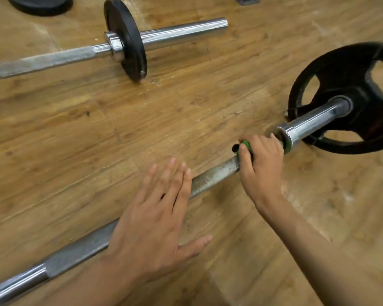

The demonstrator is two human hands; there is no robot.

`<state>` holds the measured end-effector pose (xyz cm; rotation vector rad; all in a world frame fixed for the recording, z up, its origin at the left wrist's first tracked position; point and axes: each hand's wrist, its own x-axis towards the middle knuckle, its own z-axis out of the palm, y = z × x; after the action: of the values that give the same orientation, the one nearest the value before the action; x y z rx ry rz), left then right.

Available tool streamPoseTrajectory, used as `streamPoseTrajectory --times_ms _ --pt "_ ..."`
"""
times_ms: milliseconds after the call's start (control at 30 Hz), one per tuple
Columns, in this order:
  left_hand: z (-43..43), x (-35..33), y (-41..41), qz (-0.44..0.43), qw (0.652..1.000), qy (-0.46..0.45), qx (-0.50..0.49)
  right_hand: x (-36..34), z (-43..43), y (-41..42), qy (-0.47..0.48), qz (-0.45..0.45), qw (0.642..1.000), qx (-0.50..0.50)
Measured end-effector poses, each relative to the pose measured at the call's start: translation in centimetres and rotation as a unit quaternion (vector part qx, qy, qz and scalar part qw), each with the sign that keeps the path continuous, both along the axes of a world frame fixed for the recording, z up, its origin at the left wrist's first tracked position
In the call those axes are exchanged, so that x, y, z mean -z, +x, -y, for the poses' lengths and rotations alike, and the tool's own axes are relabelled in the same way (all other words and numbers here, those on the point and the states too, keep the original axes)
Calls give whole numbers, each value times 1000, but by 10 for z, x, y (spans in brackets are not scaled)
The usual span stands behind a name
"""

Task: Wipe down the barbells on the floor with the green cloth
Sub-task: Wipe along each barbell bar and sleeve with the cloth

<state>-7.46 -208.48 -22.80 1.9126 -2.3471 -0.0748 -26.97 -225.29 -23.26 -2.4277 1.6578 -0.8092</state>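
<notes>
The near barbell [210,178] lies diagonally across the wooden floor, from the lower left up to a large black plate [349,138] at the right. My right hand [262,166] grips the green cloth [245,145] wrapped round the bar just short of the chrome collar. Little of the cloth shows between the fingers. My left hand [157,224] rests flat on the same bar with fingers straight and spread. A second barbell [53,59] with a small black plate [125,39] lies farther off at the top left.
The floor is wood-patterned board [142,129]. A black weight plate [40,4] lies flat at the top left corner. A dark object [247,0] sits at the top edge, right of centre.
</notes>
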Motion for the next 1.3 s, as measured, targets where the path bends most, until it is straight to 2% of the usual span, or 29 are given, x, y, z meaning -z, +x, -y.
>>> streamPoseTrajectory --times_ms 67,167,233,267,367,467,500,567,633,667,700,800,900,967,1033,1100,1167,1300 --pt "-7 1 -7 3 1000 -1 -2 2 -37 27 -7 12 1000 -18" --pt "-18 2 -13 12 1000 -3 2 7 -82 32 -25 -34 977 -210" --pt "-26 4 -16 21 1000 -6 12 7 -68 5 -46 -77 953 -288" --pt "-29 4 -18 18 1000 -6 15 8 -56 -11 -51 -83 956 -277" --pt "-31 4 -26 9 1000 -7 23 7 -20 -52 -45 -51 992 -110" --pt "-30 3 -31 5 1000 -10 27 0 -20 -35 -9 33 999 10" --pt "-30 3 -32 9 999 -13 32 -3 -31 -18 14 54 998 17" --pt "-31 4 -32 7 999 -7 32 0 -60 3 22 26 997 -76" --pt "-32 5 -30 14 999 -15 33 4 -68 -5 0 -48 975 -216" --pt "-33 5 -29 17 999 -17 33 3 -56 -16 -2 -58 966 -254" --pt "-34 4 -27 18 999 -16 32 2 -41 -30 0 -61 965 -255" --pt "-34 5 -23 29 999 -21 27 -1 0 -57 -2 -33 987 -158" --pt "-29 5 -24 22 999 -21 16 -4 8 -44 4 -15 994 -106" --pt "-25 4 -23 22 1000 -20 10 -8 -6 -19 31 -26 990 -131" --pt "-21 5 -21 18 1000 -22 8 -9 -29 0 46 -67 977 -197" --pt "-19 4 -17 20 1000 -19 3 -7 -38 2 37 -89 959 -265" --pt "-17 4 -13 24 1000 -14 -3 -3 -25 -11 16 -99 955 -280" --pt "-11 2 -8 19 999 -7 -25 4 -18 -6 -2 -23 994 -109"
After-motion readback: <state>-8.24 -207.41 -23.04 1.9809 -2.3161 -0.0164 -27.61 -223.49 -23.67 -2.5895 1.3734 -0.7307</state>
